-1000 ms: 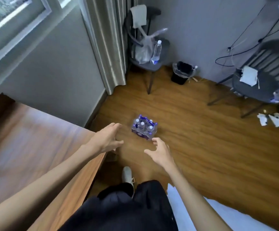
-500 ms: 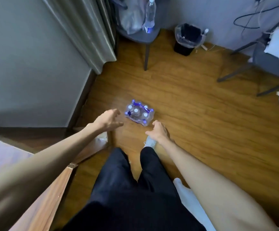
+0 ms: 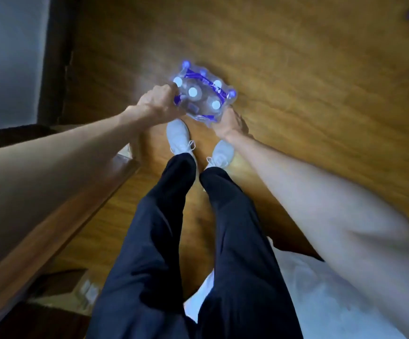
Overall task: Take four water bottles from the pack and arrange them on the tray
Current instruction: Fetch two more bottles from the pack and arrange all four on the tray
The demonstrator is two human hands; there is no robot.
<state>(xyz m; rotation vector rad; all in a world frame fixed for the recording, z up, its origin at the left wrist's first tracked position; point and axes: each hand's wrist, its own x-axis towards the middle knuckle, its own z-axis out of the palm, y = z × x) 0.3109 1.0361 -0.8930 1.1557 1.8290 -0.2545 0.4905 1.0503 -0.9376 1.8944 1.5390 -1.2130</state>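
Pack [image 3: 202, 95] is sitting on the floor [image 3: 308, 94], lengthwise between left hand [image 3: 158, 105] and right hand [image 3: 229, 122], both gripping its ends.

Your left hand [image 3: 158, 104] grips the near-left end of the pack [image 3: 202, 94], fingers curled against the wrap. Your right hand [image 3: 228, 122] clasps its near-right corner. White caps show just beyond your fingers, above the wooden floor [image 3: 308, 81].

Both hands, open and apart a second ago, now closed on the pack [image 3: 202, 94]: left hand [image 3: 158, 104], right hand [image 3: 228, 123].
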